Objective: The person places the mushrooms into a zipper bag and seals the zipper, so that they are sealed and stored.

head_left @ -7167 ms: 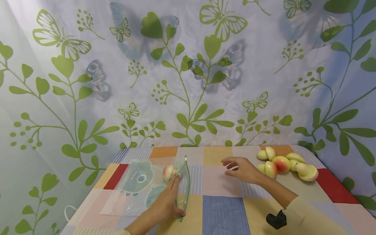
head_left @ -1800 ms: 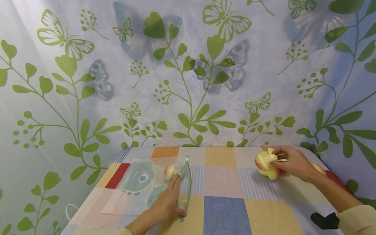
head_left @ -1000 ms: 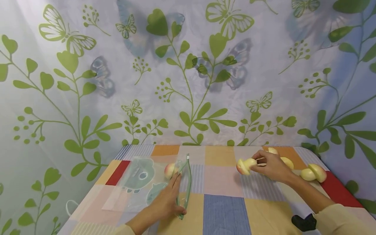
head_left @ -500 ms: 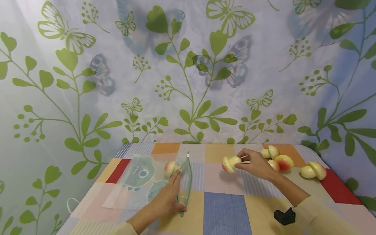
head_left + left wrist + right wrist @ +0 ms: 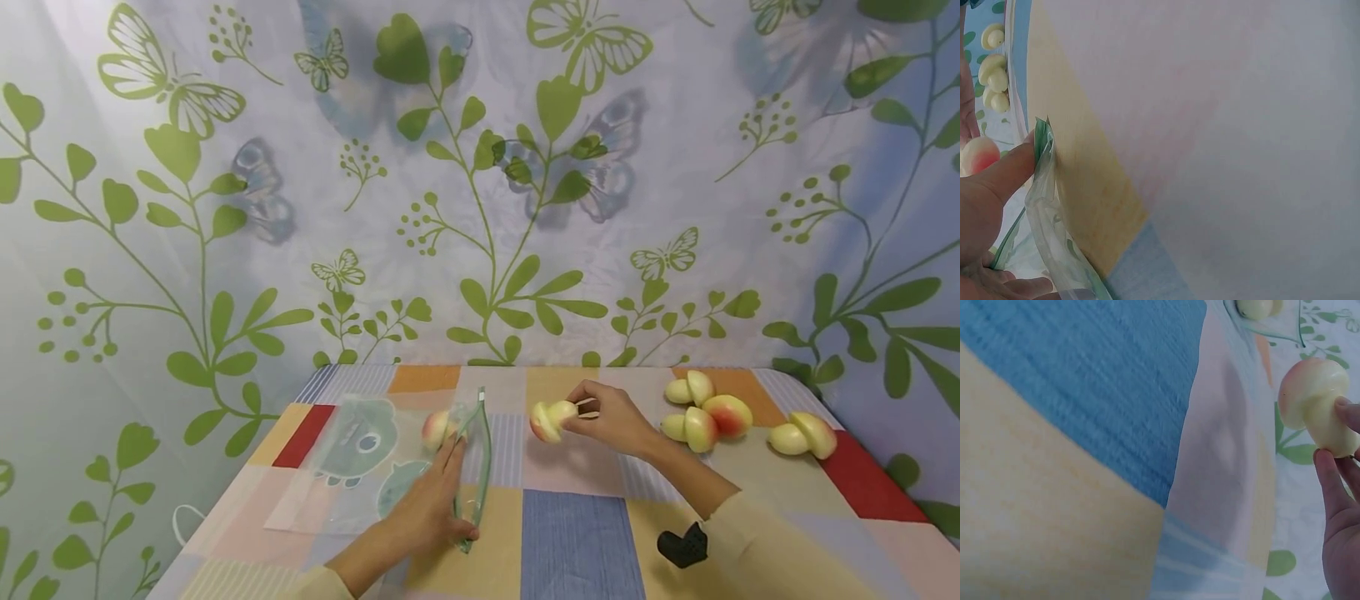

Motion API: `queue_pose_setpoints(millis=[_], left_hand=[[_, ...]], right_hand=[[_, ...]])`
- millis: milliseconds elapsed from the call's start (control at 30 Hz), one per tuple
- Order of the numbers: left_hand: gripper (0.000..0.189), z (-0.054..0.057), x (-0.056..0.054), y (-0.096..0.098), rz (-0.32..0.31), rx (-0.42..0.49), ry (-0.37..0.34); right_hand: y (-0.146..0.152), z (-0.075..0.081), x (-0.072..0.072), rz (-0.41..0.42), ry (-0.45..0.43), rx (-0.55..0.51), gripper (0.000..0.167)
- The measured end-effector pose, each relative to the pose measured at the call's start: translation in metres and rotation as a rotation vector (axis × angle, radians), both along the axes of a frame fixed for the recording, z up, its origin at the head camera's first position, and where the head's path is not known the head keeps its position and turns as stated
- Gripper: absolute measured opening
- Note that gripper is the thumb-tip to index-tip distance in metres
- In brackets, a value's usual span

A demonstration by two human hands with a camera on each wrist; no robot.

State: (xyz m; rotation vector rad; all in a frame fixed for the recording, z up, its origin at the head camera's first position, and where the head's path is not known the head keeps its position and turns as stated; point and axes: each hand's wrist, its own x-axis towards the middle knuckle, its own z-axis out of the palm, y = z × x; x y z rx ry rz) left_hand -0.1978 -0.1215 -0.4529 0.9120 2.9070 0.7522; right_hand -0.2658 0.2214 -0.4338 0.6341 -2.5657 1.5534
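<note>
A mushroom-shaped toy (image 5: 547, 421) with a red and yellow cap and a pale stem hangs above the table. My right hand (image 5: 611, 421) pinches its stem between thumb and fingertips; the right wrist view shows the same toy mushroom (image 5: 1313, 394). On the left lies a clear zip bag (image 5: 322, 500) with green cartoon prints and a green zip edge, its mouth parted. My left hand (image 5: 427, 504) rests on it, thumb and fingers spread along the mouth. Inside the bag, partly behind my fingers, is another toy mushroom (image 5: 435, 429). My thumb (image 5: 1013, 169) touches the zip edge.
Several more toy mushrooms stand at the right: one at the back (image 5: 690, 387), a cluster with a red-capped one (image 5: 727, 415), and another apart (image 5: 802, 435). A patchwork cloth (image 5: 577, 542) covers the table. A patterned curtain (image 5: 420, 183) hangs behind it.
My right hand took a toy mushroom from the group at the right and carried it left toward the bag. The left hand and bag have stayed in place.
</note>
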Motion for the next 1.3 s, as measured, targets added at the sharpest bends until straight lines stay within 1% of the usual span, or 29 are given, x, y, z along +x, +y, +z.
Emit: queue_pose_setpoints(millis=[233, 467, 733, 800, 967, 1167, 1300], left_hand=[[0.131, 0.000, 0.000, 0.000, -0.001, 0.007, 0.008], [0.131, 0.002, -0.001, 0.001, -0.015, 0.013, 0.002], [0.131, 0.001, 0.000, 0.003, -0.009, 0.008, 0.000], [0.131, 0.001, 0.000, 0.003, -0.007, 0.004, 0.007], [0.130, 0.001, 0.000, 0.004, -0.003, -0.001, 0.015], [0.132, -0.001, 0.000, 0.003, -0.010, 0.002, 0.008], [0.133, -0.002, 0.000, 0.002, -0.009, 0.000, 0.002]], right_hand=[[-0.018, -0.008, -0.007, 0.010, -0.013, -0.033, 0.031], [-0.033, -0.016, -0.012, 0.026, 0.008, -0.080, 0.031], [-0.051, -0.021, -0.015, -0.042, -0.040, -0.132, 0.029], [-0.056, -0.022, -0.015, -0.033, -0.048, -0.130, 0.029], [-0.069, -0.026, -0.014, 0.004, -0.032, -0.128, 0.029], [-0.085, -0.029, -0.013, 0.017, -0.033, -0.153, 0.029], [-0.093, -0.031, -0.012, 0.025, -0.025, -0.144, 0.029]])
